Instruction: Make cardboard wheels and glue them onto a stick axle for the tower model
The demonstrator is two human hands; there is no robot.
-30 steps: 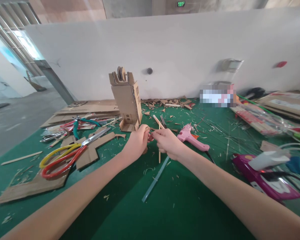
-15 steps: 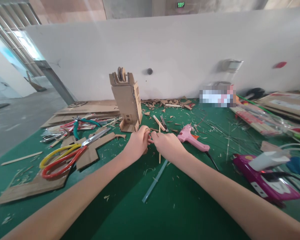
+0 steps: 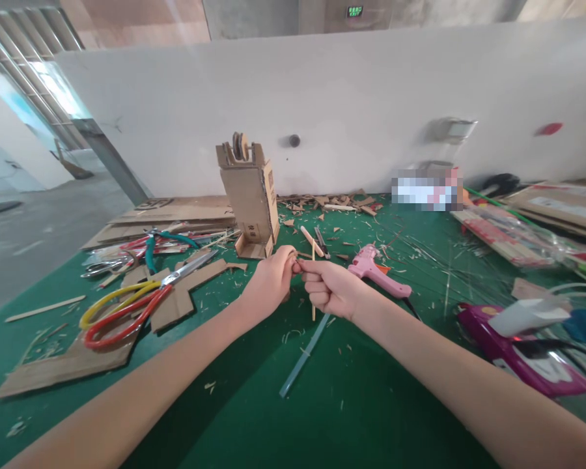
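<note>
My left hand (image 3: 275,277) and my right hand (image 3: 333,284) meet fingertip to fingertip over the middle of the green table (image 3: 366,404). Both have curled, pinching fingers; whatever small piece they hold between them is hidden. A thin wooden stick (image 3: 313,312) passes behind or under my right fingers; I cannot tell if they touch it. Just in front lies a translucent glue stick (image 3: 303,361). A cardboard tower (image 3: 248,202) with a small cardboard wheel (image 3: 241,146) on top stands upright behind my left hand. Right of my right hand rests a pink glue gun (image 3: 378,273).
To the left, scissors (image 3: 141,306) with red and yellow handles lie on cardboard scraps (image 3: 170,309), near green-handled pliers (image 3: 151,247). A utility knife (image 3: 321,241) lies behind my hands. A purple power strip (image 3: 522,352) with cables sits right. A white partition (image 3: 342,111) closes the back.
My right hand has turned and shifted slightly right, so its curled fingers show more. The left hand stays nearly in place, fingertips still meeting the right's.
</note>
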